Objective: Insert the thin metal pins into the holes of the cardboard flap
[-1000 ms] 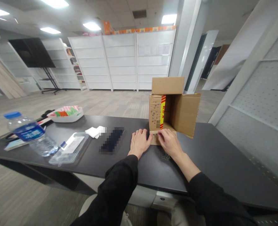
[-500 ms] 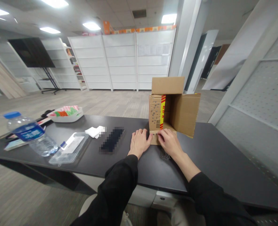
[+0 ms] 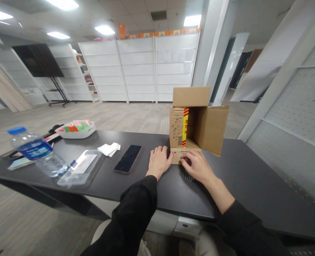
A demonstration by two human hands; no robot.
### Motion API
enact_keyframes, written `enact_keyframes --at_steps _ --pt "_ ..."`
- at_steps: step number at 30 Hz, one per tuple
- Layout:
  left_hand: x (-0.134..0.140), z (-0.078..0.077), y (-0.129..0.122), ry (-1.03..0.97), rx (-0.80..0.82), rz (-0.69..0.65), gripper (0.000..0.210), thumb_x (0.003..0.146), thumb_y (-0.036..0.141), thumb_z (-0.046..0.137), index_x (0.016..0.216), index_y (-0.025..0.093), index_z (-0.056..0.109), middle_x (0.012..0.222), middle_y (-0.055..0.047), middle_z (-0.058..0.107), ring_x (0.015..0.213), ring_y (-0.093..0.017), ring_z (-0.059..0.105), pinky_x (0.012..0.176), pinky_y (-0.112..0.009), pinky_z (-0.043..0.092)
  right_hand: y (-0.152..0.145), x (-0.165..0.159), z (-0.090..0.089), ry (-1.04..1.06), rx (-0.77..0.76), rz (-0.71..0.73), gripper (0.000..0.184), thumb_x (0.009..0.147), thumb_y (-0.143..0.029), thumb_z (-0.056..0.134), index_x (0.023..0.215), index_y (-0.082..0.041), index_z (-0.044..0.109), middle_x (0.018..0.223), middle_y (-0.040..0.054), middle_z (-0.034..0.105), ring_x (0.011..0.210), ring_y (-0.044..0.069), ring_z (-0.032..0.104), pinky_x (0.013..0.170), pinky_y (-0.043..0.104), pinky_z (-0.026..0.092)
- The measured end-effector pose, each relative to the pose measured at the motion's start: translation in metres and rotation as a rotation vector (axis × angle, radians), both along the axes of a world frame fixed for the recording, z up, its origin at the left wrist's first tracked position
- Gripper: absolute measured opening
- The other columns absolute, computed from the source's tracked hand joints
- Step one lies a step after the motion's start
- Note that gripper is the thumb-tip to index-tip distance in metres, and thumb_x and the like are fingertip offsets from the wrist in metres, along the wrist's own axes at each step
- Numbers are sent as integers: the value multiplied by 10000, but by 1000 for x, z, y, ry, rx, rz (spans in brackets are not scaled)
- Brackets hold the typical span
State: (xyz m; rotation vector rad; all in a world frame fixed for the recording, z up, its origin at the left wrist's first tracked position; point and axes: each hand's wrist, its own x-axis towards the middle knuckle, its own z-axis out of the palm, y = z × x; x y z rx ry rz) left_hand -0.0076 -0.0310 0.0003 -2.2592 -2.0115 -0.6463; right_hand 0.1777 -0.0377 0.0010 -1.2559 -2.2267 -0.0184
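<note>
An open cardboard box [image 3: 213, 128] stands on the desk with its opening facing me. Its front flap [image 3: 176, 158] lies down on the desktop and carries a row of small dark holes or heads. My left hand [image 3: 159, 161] lies flat left of the box, fingers extended, thumb at the flap's left edge. Over the flap's right part, my right hand [image 3: 197, 165] has its thumb and forefinger close together in a pinch; anything between them is too small to make out. A bundle of thin metal nails or screws [image 3: 188, 175] lies just below my right fingers, partly covered by that hand.
Left of my hands are a phone [image 3: 128, 159], white tissue [image 3: 108, 149], a clear plastic case [image 3: 80, 169] and a water bottle [image 3: 38, 153]. A white tray [image 3: 76, 134] of colourful items sits behind them. A perforated partition [image 3: 296, 113] borders the desk's right side.
My right hand has drawn back slightly right and down, uncovering more of the flap's row of holes. My left hand stays in place beside the box.
</note>
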Motion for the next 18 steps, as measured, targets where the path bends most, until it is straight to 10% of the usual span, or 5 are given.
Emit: enact_keyframes --at_steps 18 --pt "0 -2 1 9 12 -4 414 962 513 342 1072 198 588 1058 -101 637 1054 -254 561 934 -380 372 -20 8 0 -62 -122 33 128 895 -248 551 897 -219 676 951 37 653 948 210 590 831 354 385"
